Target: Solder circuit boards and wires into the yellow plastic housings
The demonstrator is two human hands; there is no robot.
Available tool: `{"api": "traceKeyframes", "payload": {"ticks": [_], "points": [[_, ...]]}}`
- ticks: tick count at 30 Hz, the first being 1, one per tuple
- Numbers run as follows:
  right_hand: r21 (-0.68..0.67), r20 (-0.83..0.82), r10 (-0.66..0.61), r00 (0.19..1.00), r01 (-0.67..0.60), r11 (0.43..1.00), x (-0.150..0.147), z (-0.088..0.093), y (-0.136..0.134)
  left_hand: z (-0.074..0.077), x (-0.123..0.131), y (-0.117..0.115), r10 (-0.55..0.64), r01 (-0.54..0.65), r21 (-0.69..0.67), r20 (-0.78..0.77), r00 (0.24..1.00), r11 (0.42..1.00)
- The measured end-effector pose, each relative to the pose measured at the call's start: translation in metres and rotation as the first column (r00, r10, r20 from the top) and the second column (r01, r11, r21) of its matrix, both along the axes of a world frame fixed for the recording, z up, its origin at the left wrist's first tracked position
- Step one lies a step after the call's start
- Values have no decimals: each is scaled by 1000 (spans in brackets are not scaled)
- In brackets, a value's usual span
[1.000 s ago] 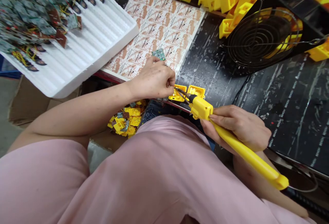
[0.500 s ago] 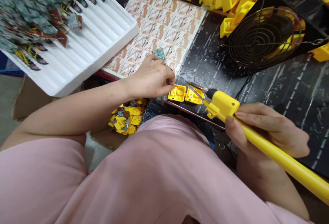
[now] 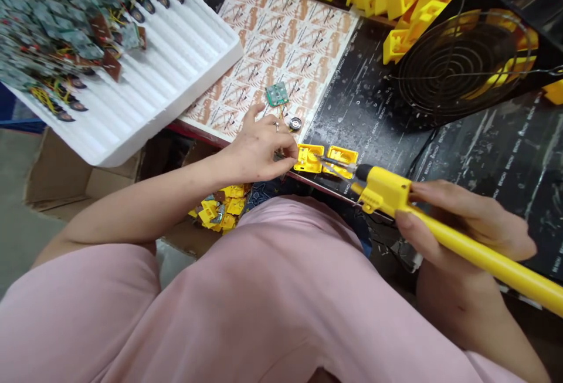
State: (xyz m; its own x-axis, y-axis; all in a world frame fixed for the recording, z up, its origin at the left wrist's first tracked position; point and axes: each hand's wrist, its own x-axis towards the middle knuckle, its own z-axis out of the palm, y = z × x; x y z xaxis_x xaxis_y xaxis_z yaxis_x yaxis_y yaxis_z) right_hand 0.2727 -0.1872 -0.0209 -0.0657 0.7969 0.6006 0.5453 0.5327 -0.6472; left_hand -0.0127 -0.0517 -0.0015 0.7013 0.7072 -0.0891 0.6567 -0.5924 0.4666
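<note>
Yellow housing [image 3: 308, 158]: at bench edge, second housing [image 3: 342, 154] just right of it.
Left hand [image 3: 259, 149]: fingertips pinched together at its left edge; anything between them hidden.
Right hand [image 3: 466, 224]: clamped around soldering iron [image 3: 440, 233].
Iron axis: slanting right to left, tip at housing's right side.
Nearer hand: left.

Foam tray [image 3: 176, 72] left of printed sheet [image 3: 281, 37]; fan [image 3: 461, 60] right; two housings [image 3: 325, 159] before sheet.
</note>
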Motion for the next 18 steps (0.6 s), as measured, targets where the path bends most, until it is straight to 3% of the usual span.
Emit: {"api": "traceKeyframes", "payload": {"ticks": [3, 9, 18], "points": [[-60, 41, 199, 979, -196, 979, 1, 4, 5, 3, 4, -3, 13, -12, 7, -57, 998, 1000], [-42, 163, 204, 965, -200, 979, -2, 10, 15, 8, 14, -2, -8, 9, 10, -127, 992, 1000], [-6, 241, 338, 910, -347, 938, -9, 32, 33, 10, 27, 8, -54, 59, 13, -253, 966, 998]]}}
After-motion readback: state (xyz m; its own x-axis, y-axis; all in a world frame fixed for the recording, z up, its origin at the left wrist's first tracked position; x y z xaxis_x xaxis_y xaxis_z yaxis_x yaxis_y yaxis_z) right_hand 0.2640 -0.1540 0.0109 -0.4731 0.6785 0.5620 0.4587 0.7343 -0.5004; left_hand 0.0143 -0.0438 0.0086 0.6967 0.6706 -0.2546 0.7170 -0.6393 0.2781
